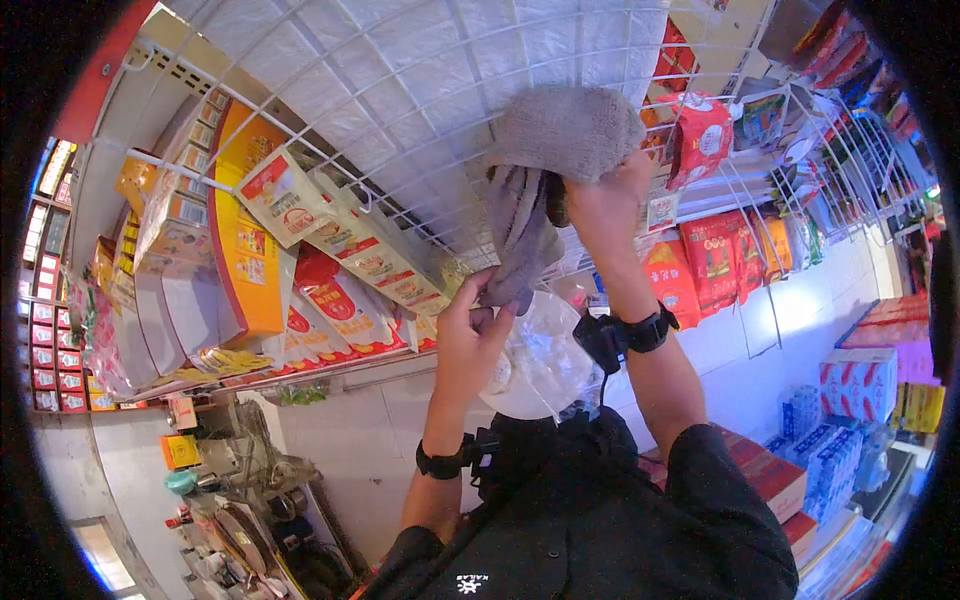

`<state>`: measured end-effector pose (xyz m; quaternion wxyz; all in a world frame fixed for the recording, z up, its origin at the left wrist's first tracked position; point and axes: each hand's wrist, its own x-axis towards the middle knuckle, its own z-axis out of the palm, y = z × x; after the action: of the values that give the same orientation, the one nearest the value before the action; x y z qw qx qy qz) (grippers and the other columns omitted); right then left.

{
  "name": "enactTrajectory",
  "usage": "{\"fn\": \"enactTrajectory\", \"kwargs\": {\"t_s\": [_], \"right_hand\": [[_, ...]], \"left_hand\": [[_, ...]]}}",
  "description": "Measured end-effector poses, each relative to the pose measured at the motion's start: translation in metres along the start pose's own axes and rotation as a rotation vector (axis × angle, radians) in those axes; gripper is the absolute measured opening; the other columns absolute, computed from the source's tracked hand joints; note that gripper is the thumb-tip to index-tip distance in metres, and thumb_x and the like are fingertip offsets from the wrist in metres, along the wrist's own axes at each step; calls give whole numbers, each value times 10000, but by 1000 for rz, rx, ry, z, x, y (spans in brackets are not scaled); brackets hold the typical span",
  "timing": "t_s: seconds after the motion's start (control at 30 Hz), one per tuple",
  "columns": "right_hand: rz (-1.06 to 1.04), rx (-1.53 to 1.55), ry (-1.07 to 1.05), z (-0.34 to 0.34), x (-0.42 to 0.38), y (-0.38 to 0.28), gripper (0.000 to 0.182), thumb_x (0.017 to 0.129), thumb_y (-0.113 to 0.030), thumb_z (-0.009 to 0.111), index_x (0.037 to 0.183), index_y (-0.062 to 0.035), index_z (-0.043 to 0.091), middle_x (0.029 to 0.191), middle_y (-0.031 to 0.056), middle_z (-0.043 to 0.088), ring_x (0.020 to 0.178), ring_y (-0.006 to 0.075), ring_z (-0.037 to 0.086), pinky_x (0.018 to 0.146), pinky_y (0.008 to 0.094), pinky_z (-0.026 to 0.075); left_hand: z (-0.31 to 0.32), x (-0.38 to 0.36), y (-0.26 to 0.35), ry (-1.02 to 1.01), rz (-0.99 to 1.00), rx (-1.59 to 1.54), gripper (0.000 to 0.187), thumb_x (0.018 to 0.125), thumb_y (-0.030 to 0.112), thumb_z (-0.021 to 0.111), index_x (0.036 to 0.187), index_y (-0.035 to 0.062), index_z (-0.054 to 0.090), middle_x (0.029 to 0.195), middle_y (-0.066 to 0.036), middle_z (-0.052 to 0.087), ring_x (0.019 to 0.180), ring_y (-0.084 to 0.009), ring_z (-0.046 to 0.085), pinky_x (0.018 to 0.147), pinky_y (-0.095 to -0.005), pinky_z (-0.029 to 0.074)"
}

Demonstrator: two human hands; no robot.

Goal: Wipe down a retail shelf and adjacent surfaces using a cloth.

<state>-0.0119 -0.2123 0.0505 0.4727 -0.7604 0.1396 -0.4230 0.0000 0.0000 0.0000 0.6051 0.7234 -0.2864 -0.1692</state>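
Left hand [470, 338] is pinching the grey cloth [572, 130] low, right hand [604, 203] is gripping higher; worth holding slack clear of packets [288, 205].

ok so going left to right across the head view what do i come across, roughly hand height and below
Yellow-orange display box → left hand → right hand → red packets → white-and-red boxes. The grey cloth overlaps both hands, so it's left out.

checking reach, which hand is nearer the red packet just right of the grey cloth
Right. The right hand grips the grey cloth, just left of the red packet; the left hand is farther, lower left, at the cloth's bottom end.
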Motion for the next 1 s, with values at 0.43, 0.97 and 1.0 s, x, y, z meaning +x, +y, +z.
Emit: {"fn": "enactTrajectory", "kwargs": {"t_s": [0.43, 0.97, 1.0], "right_hand": [[-491, -387, 209, -13, 17, -20, 290, 777, -170, 781, 1032, -36, 748, 954, 163, 746, 944, 329, 715, 837, 383, 534], [149, 1253, -34, -30, -27, 24, 424, 1054, -350, 525, 1384, -84, 535, 1345, 89, 605, 1204, 248, 603, 1022, 430, 510], [121, 1096, 31, -41, -32, 23, 443, 1049, -356, 534, 1394, -78, 528, 1374, 97, 585, 1254, 251, 578, 1065, 427, 482]], "left_hand": [[-45, 44, 61, 385, 694, 689, 352, 929, 100, 667, 1278, 54, 641, 1320, -126, 655, 954, -223, 707, 712, -306, 546], [-45, 68, 75, 430, 589, 1115, 556, 879, 85, 627, 1423, 93, 516, 1577, -22, 440, 1023, -243, 719, 691, -343, 608], [-45, 69, 74, 436, 610, 1122, 557, 876, 81, 627, 1422, 92, 516, 1578, -22, 438, 1028, -242, 717, 694, -343, 609]]}}
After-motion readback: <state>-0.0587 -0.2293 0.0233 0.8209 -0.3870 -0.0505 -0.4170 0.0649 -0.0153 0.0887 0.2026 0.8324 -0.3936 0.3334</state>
